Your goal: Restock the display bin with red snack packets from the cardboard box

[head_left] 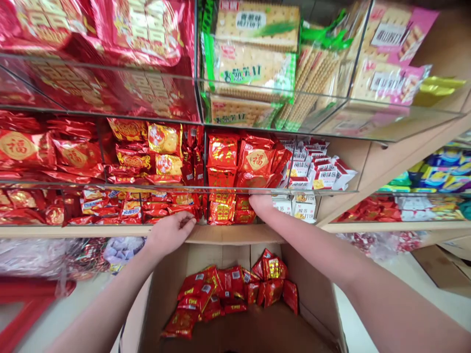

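My left hand [172, 231] is at the front edge of the lowest shelf, left of the middle, its fingers curled together near red packets; whatever they hold is too small to make out. My right hand [262, 203] reaches into the lowest compartment, beside stacked red-and-gold packets [222, 208]; its fingers are hidden behind the shelf front and packets. Below both hands stands an open cardboard box [312, 289], its back flap [235, 235] against the shelf edge. Several red packets [231, 282] lie loosely in the far part of the box.
Clear dividers [200, 98] and shelf fronts separate the compartments. Above are green-wrapped crackers [253, 63] and large red packs [147, 29]. White packets [303, 208] sit right of my right hand. A red frame [22, 314] is at lower left, another cardboard box [441, 269] at right.
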`<state>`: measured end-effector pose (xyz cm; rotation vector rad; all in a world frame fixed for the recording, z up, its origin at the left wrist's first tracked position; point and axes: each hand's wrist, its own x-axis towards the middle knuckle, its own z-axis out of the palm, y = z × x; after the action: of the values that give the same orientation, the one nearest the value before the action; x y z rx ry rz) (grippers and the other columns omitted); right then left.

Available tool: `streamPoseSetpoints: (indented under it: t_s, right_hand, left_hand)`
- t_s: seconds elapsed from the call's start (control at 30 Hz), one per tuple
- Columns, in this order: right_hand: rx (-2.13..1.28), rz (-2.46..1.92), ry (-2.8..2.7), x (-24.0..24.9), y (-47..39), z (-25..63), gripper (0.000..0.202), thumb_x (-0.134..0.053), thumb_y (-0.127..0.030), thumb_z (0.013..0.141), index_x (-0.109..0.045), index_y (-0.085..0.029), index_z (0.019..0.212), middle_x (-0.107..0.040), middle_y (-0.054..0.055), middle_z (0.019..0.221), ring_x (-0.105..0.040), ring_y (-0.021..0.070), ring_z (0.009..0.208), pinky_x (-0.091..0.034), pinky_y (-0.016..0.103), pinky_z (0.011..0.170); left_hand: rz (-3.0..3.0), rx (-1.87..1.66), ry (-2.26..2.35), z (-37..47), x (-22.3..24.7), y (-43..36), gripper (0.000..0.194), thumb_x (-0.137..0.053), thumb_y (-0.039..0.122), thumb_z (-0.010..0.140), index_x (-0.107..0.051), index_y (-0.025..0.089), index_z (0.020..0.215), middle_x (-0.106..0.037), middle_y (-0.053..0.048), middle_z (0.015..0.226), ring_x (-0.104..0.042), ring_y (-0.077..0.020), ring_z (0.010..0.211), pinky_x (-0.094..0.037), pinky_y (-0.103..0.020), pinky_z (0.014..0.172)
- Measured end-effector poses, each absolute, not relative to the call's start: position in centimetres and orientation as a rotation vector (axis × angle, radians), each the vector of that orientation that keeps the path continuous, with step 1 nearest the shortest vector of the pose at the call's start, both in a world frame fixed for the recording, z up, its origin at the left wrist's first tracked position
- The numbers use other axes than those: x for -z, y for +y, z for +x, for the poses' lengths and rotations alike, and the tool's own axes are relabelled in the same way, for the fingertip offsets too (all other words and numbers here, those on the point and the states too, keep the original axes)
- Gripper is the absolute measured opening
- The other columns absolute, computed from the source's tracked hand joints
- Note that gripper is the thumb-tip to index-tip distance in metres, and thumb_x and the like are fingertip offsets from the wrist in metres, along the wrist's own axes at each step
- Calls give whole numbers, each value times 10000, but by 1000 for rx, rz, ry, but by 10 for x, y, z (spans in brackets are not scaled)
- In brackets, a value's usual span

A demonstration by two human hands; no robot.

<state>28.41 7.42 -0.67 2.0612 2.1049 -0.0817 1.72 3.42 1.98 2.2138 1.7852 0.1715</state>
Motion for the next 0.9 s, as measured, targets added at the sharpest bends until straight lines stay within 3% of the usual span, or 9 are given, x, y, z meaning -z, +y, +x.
streamPoseSetpoints:
  t_s: [0.2,0.33,0.4,0.5,0.57,0.63,0.77,0.9]
  right_hand:
    - [-39,2076,2128,-31,23,287,282,-364,-44,803,-538,-17,1023,-600,209,945,-564,295,895,-426,369,709]
    - [54,1937,2388,-57,-56,294,294,-319,-311,879,-561,-148,913,-605,102,869,-568,222,814,-415,321,710]
    - [386,1811,2511,-43,-90,299,332,-268,-327,892,-567,-187,859,-614,52,796,-577,166,740,-417,272,694]
    - [658,1882,2212,14,-110,306,178,-421,-233,823,-585,-173,853,-625,66,827,-590,174,778,-425,254,700]
    - [632,2062,1960,58,-104,309,239,-487,-152,769,-556,-121,995,-585,135,1010,-561,203,924,-419,264,765]
    - [569,2191,1803,92,-91,311,335,-396,-48,781,-489,-65,1102,-515,210,1117,-529,220,1000,-424,292,769]
    - [479,2333,1656,115,-79,311,362,-244,2,812,-513,-63,1045,-577,205,994,-579,222,904,-449,329,705]
    - [477,2366,1717,108,-91,312,233,-413,-70,777,-570,-77,949,-609,182,934,-574,267,899,-439,369,720]
  left_hand:
    - [2246,-151,1772,21,-22,33,334,-347,470,770,-579,277,913,-654,38,819,-597,-160,745,-389,-214,602]
    - [2262,-137,1813,23,-19,35,371,-323,499,772,-579,271,913,-647,26,779,-598,-171,728,-391,-219,587]
    - [2249,-129,1826,24,-19,36,375,-317,503,771,-577,273,912,-649,23,799,-599,-179,737,-398,-227,598]
    - [2226,-107,1840,25,-21,37,370,-316,499,770,-572,278,920,-651,20,824,-601,-192,757,-405,-245,617]
    - [2213,-89,1856,25,-22,37,372,-317,498,768,-568,280,937,-652,15,835,-601,-203,773,-408,-255,625]
    - [2209,-81,1866,25,-22,37,380,-316,499,767,-564,280,953,-652,9,850,-601,-210,789,-408,-260,628]
    - [2223,-83,1858,25,-23,34,387,-313,499,771,-563,271,959,-653,0,858,-601,-210,798,-408,-254,629]
    - [2224,-111,1848,25,-24,31,374,-317,490,776,-567,268,942,-657,7,868,-602,-194,793,-404,-237,620]
